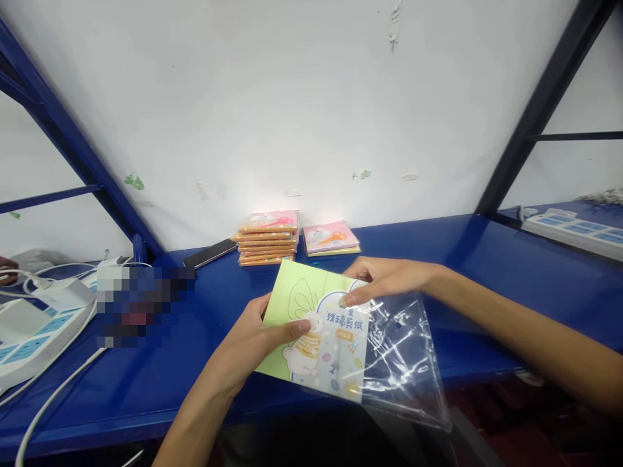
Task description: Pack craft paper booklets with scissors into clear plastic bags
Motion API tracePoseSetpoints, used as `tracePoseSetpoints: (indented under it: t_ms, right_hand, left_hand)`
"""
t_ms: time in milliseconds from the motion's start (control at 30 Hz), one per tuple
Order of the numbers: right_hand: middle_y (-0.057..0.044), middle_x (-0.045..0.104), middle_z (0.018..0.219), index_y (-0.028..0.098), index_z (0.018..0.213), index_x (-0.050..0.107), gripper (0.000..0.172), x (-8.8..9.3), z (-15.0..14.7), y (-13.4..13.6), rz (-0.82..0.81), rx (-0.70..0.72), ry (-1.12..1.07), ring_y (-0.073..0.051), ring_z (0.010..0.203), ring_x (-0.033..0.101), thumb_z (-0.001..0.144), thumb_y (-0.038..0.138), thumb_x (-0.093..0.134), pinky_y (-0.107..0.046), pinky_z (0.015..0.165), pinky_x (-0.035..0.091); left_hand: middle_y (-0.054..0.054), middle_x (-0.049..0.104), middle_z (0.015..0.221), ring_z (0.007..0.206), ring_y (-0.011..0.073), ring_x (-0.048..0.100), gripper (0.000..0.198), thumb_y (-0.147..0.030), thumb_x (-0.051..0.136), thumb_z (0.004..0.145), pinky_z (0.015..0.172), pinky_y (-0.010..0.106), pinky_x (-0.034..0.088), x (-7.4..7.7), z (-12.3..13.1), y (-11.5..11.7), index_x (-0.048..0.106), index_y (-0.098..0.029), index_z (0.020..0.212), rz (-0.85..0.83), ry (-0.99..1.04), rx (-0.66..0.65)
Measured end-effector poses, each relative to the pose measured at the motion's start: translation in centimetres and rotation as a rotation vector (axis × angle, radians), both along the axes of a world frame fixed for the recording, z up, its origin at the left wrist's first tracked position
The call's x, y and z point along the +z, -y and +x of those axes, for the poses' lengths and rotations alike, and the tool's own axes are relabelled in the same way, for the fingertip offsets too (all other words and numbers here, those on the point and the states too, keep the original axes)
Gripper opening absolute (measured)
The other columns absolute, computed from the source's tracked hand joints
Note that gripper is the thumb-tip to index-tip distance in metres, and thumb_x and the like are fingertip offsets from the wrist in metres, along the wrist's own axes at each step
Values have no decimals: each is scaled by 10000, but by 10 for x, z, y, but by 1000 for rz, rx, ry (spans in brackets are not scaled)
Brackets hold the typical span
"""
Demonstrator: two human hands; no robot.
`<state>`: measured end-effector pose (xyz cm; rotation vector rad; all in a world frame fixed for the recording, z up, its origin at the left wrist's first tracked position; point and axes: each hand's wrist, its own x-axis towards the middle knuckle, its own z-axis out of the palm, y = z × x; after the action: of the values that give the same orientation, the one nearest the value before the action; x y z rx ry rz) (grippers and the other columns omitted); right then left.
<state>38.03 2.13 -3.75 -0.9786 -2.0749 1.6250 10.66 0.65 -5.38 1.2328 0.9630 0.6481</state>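
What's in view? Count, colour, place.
paper: 1, green, front centre
card: 1, white, over paper
bag: 1, clear, right of card
taller packet stack: 1, orange, back centre
shorter stack: 1, pink, beside it
phone: 1, dark, left of stacks
power strips: 2, white, left and right
cables, adapters: several, white, left
pixelated patch: 1, dark, left
tabletop: 1, blue, below
frame posts: 2, blue and dark, sides
wall: 1, white, behind
hands: 2, bare, on paper and card
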Motion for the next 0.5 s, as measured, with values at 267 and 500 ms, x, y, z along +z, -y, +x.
tracePoseSetpoints:
  t_ms: [267, 500]
  right_hand:
    - [-103, 760, 1151, 182, 1125, 772, 335, 3, -3, 3, 122, -187, -250, -236, 1038, 714, 874, 403, 762, -374, 898, 587]
    - [-109, 736, 1202, 212, 1200, 736, 455, -17, -13, -3, 275, -475, -554, -229, 1044, 695, 847, 496, 778, -345, 851, 587]
  left_hand:
    - [141, 764, 1199, 1163, 363, 685, 641, -668, 601, 855, 930, 411, 588, 12, -20, -1, 710, -149, 1214, 136, 345, 181]
    - [112, 671, 1385, 1292, 357, 600, 699, -477, 836, 747, 1073, 397, 503, 1, 0, 7, 637, -197, 1356, 481, 200, 72]
